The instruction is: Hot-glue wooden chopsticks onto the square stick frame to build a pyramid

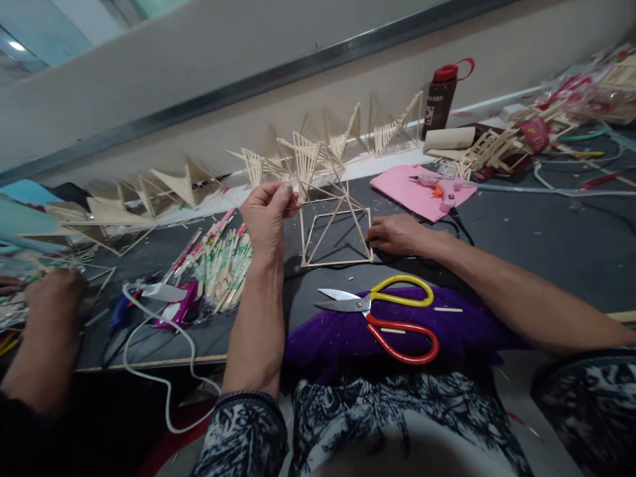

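A frame of thin wooden sticks [338, 263] stands on the dark table, with a four-sided base and slanting sticks above it. At its upper left, my left hand [265, 215] is raised with thumb and fingers pinched together. Its fingertips are beside the frame's left upright; whatever they pinch is too small to make out. My right hand [400, 235] rests low on the table, its curled fingers gripping the frame's right side. Scissors [365, 305] with one yellow and one red handle lie open in front of the frame, partly on purple cloth [318, 331].
Several stick models [338, 142] line the wall behind. A bundle of wrapped sticks [226, 268] lies left, near a white cable [129, 358]. A pink glue gun [442, 189] rests on pink sheets [397, 189]. A brown bottle [440, 99] stands behind. Another person's hand [54, 291] works at far left.
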A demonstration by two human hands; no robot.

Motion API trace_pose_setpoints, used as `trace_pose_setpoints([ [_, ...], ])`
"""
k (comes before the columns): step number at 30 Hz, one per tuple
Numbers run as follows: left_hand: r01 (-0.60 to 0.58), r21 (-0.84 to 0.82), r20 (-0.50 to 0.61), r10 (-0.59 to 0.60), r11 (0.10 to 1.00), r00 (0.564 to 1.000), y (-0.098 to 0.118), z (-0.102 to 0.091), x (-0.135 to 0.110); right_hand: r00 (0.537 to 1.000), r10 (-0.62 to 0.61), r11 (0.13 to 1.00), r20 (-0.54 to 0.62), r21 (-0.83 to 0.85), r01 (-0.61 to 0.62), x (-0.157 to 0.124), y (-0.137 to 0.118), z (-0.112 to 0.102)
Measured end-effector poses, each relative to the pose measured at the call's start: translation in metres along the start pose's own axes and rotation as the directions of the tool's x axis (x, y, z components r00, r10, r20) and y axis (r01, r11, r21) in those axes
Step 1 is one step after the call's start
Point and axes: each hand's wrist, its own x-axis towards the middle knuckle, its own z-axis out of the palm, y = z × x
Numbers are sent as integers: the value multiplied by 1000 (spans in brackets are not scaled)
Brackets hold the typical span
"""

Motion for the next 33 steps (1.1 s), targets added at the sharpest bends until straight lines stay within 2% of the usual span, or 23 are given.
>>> trace_pose_setpoints([
  [5,21,-103,-57,-27,994,998,5,-1,3,1000,-14,1000,-12,3,14,0,1,2],
  [9,-66,-228,-243,9,971,970,14,-10,11,1000,-24,1000,6,-1,24,0,0,2],
  [11,-70,-261,-300,-12,963,954,14,-20,14,1000,-25,1000,12,-8,25,0,0,1],
  [13,38,-141,-207,-67,989,976,10,-33,12,1000,-24,1000,6,-9,24,-1,0,0],
  [15,146,128,8,-148,981,989,3,-48,3,1000,-19,1000,-14,-6,19,-2,1,-1],
  [17,159,372,194,-244,915,950,-7,-62,-11,999,-19,1000,-31,-7,18,-3,2,-3],
  [20,164,533,340,-388,830,857,-23,-76,-29,999,-44,999,-18,-15,44,-4,2,-4],
  [22,152,578,380,-430,801,819,-34,-79,-37,998,-57,998,2,-16,57,-4,2,-4],
  [24,136,606,391,-442,784,807,-43,-79,-41,998,-59,998,15,-20,60,-4,1,-3],
  [29,116,632,364,-425,767,829,-55,-76,-43,999,-28,998,25,-57,30,-3,0,1],
  [33,47,687,374,-408,725,833,-58,-80,-42,1000,-8,996,23,-86,10,-2,1,2],
])
